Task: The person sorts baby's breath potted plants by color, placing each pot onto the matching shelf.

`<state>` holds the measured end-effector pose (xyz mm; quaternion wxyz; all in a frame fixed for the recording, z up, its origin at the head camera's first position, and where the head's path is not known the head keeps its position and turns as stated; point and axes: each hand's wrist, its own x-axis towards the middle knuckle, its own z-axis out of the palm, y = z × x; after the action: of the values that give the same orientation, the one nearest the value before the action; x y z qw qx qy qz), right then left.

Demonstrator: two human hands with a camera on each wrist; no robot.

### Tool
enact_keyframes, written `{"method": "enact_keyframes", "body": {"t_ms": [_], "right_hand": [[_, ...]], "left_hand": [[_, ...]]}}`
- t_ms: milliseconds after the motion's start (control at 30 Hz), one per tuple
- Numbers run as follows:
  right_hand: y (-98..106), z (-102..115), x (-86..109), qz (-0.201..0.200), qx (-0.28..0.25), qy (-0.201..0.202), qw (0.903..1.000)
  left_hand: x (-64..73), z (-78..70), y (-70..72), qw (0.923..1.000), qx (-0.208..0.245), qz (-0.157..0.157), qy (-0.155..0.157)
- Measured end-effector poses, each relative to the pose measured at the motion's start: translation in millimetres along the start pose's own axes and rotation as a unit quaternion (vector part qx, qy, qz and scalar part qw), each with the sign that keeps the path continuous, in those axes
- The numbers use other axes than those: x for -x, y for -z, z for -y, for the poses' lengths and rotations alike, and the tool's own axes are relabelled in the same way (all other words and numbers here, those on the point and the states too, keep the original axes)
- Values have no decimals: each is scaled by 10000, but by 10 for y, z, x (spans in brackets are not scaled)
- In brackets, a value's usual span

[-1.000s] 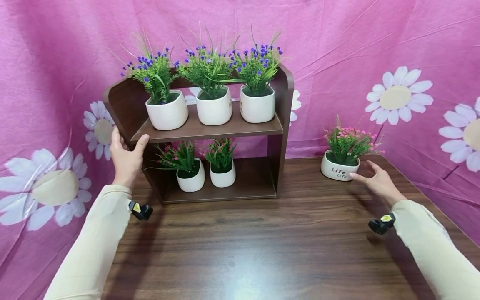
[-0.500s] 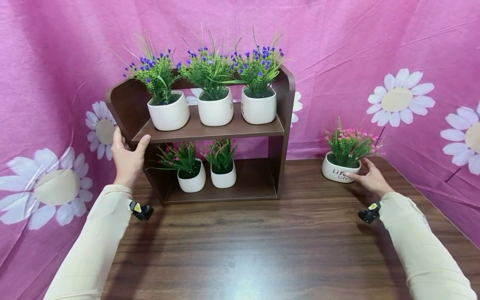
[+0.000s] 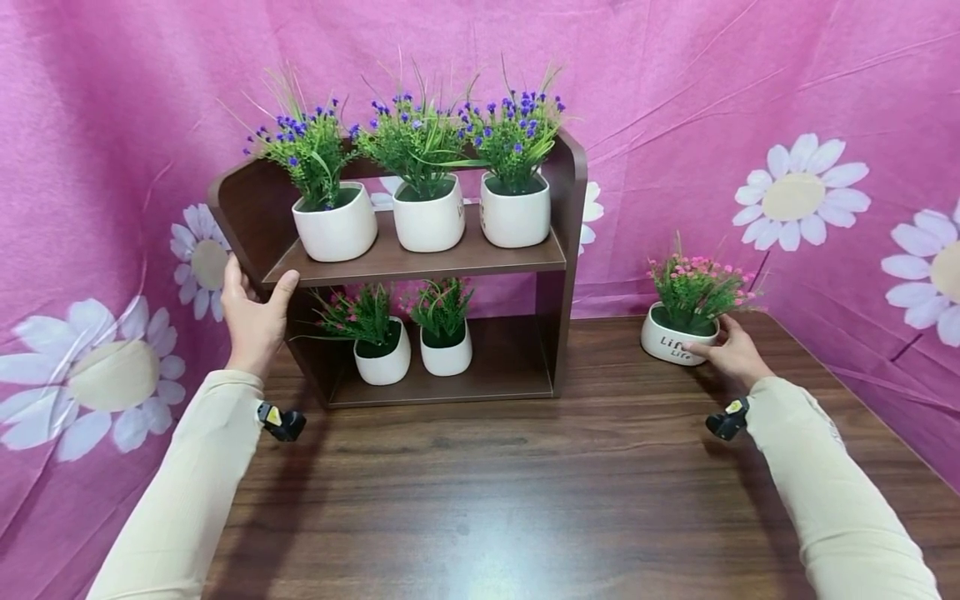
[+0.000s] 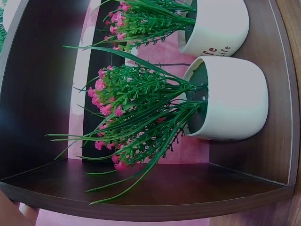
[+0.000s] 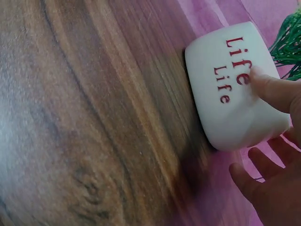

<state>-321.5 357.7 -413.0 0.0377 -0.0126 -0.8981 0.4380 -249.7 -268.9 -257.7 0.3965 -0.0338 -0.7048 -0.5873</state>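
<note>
On the right of the table, a white flowerpot lettered "Life" holds pink flowers. My right hand grips its right end, the thumb across the front lettering and the fingers around the side. In the right wrist view the pot's base stands at the tabletop. My left hand holds the left side panel of a dark brown two-tier shelf, thumb in front and fingers behind. Two white pots of pink flowers stand on its lower tier, left and middle.
Three white pots of purple flowers line the shelf's upper tier. Bare wood shows on the lower tier's right. The brown wooden table stretches in front, and a pink cloth with large white daisies hangs behind and at both sides.
My right hand has moved left and inward, closing from beside the pot onto its right end. The left hand and the shelf have stayed in place.
</note>
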Motion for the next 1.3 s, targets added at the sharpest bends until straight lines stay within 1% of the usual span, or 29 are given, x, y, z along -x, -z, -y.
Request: {"method": "enact_keyframes", "body": {"t_ms": [233, 333, 467, 567, 633, 700, 767, 900, 967, 1133, 1200, 1300], "right_hand": [[38, 53, 18, 58, 384, 48, 9992], [45, 54, 19, 89, 369, -27, 9993], [37, 37, 28, 93, 292, -75, 9995], [22, 23, 38, -17, 280, 4, 9996], [6, 27, 48, -77, 230, 49, 9997], [-8, 37, 63, -113, 287, 64, 9995], [-27, 50, 77, -130, 369, 82, 9992], [-71, 76, 103, -179, 367, 136, 9991], [-89, 84, 121, -246, 379, 200, 9988], [-134, 100, 188, -487, 396, 547, 9965], [-157, 112, 227, -533, 335, 577, 9963], [-188, 136, 298, -500, 246, 512, 9971]], "left_hand": [[-2, 9, 0, 10000, 47, -14, -52], [-6, 21, -3, 9999, 106, -11, -68], [-44, 110, 1, 9999, 145, -9, -77], [-83, 200, 7, 9999, 118, -22, -83], [-92, 222, 10, 9999, 114, -32, -69], [-81, 189, 12, 9999, 142, -31, -68], [-55, 122, 11, 9999, 152, -22, -67], [-11, 14, 1, 9999, 112, -22, -76], [-3, -2, -3, 9999, 98, -23, -94], [12, -6, -1, 9999, 83, -25, -107], [16, -7, 0, 9999, 59, -25, -102], [18, -10, -1, 9999, 45, -28, -115]]}}
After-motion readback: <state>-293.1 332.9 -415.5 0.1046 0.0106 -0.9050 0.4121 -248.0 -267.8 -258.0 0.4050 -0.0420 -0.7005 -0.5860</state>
